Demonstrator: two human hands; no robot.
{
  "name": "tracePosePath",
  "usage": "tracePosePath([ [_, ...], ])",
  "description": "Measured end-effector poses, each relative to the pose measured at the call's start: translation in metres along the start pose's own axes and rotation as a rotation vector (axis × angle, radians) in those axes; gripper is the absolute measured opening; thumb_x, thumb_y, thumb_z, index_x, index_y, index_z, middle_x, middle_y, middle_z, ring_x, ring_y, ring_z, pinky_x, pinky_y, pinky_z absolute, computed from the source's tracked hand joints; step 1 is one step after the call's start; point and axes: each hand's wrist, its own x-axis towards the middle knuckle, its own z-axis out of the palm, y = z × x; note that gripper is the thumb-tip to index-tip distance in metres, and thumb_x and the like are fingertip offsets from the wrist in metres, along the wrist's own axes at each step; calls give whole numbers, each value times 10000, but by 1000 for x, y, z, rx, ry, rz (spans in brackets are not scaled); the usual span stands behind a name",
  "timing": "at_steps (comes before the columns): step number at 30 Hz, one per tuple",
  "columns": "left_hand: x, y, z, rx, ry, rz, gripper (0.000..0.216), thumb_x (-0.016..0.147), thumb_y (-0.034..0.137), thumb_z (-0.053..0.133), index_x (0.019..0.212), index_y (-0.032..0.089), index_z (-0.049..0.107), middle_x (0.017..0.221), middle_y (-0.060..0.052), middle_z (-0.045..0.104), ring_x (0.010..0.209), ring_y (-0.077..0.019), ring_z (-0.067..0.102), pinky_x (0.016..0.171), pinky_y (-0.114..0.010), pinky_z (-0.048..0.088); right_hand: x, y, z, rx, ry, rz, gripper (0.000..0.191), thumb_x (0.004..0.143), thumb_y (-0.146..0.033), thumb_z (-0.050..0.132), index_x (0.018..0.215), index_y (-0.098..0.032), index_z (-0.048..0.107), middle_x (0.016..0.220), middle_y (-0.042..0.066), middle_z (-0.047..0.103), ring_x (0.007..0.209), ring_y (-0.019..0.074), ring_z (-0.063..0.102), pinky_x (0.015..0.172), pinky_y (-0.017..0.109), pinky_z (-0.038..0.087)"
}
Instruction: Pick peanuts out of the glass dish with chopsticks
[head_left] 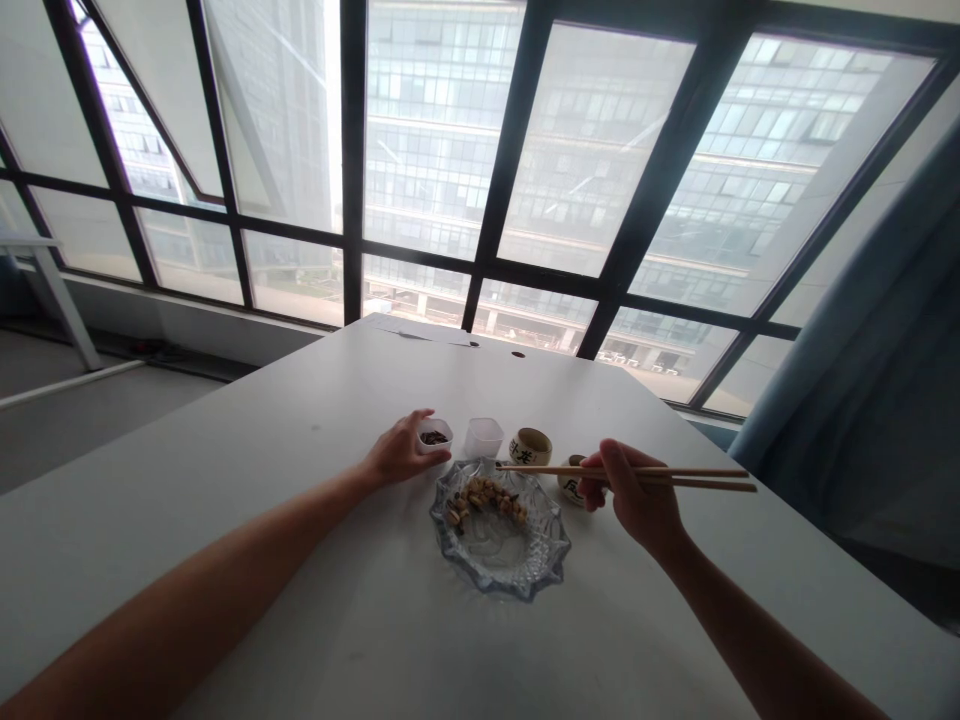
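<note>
left hand (401, 452) gripping small cup (435, 435) on desk (300, 560), right hand (634, 495) pinching chopsticks (660, 477), tips over nuts (487, 497) in glass dish (525, 570)

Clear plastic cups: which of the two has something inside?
The left cup, gripped by the left hand, holds dark pieces; the right cup looks empty.

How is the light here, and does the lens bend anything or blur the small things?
Head view: backlight from the windows leaves the table dim; the wide lens slants the window frames; pieces in the glass dish blur, but the chopsticks in the right hand and the small cup gripped by the left hand read clearly.
</note>
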Motion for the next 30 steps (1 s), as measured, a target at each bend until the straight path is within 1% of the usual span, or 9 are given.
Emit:
tracePosePath([
  [2,7,7,-4,28,8,55,840,698,642,722,1337,148,496,1292,-194,618,1155,-356,613,985,-505,480,2,-2,0,19,40,23,492,812,-649,660,658,-182,661,453,23,628,323,143,560,326,245,433],
  [4,17,19,-7,85,1,121,811,735,666,680,1341,159,499,1323,-195,600,1191,-368,585,1021,-539,438,6,-2,-1,29,76,43,513,790,-671,666,642,-180,652,444,27,625,312,144,548,313,248,426],
  [7,34,43,-2,165,-92,205,765,773,646,654,1352,171,496,1328,-185,609,1235,-379,548,1046,-559,394,10,-1,-4,54,118,55,533,764,-694,672,634,-178,646,440,27,622,302,141,537,302,248,422],
  [11,55,64,18,193,-229,194,743,750,565,697,1350,178,491,1289,-190,641,1200,-386,581,1031,-550,395,12,1,-6,58,141,63,541,756,-703,672,637,-176,641,444,27,625,299,140,537,298,246,422],
  [15,64,65,31,190,-298,112,707,728,487,716,1326,186,490,1191,-180,693,1115,-386,641,992,-553,422,13,3,-8,46,128,62,551,761,-716,655,638,-178,639,445,32,628,304,148,542,301,254,427],
  [18,62,63,31,168,-270,143,667,722,364,720,1321,197,479,1193,-157,691,1088,-366,656,956,-523,460,13,2,-9,42,156,43,548,767,-716,647,643,-182,639,454,36,637,307,150,547,307,260,435],
  [22,56,65,24,168,-156,295,652,706,236,725,1309,210,477,1287,-145,636,1165,-347,613,980,-495,459,11,-3,-8,14,246,-46,522,801,-689,635,673,-182,650,469,33,646,337,155,575,341,264,468],
  [27,55,69,15,173,-93,358,662,723,238,734,1326,229,460,1301,-128,626,1179,-333,602,1014,-508,436,7,-6,-1,13,303,-132,497,852,-652,602,686,-185,638,480,22,642,353,150,585,365,264,485],
  [30,55,73,12,167,-77,371,672,730,250,742,1335,227,452,1284,-125,636,1162,-326,611,1009,-507,439,9,-3,5,13,295,-157,470,885,-615,585,703,-185,640,506,23,653,373,146,593,380,259,489],
])
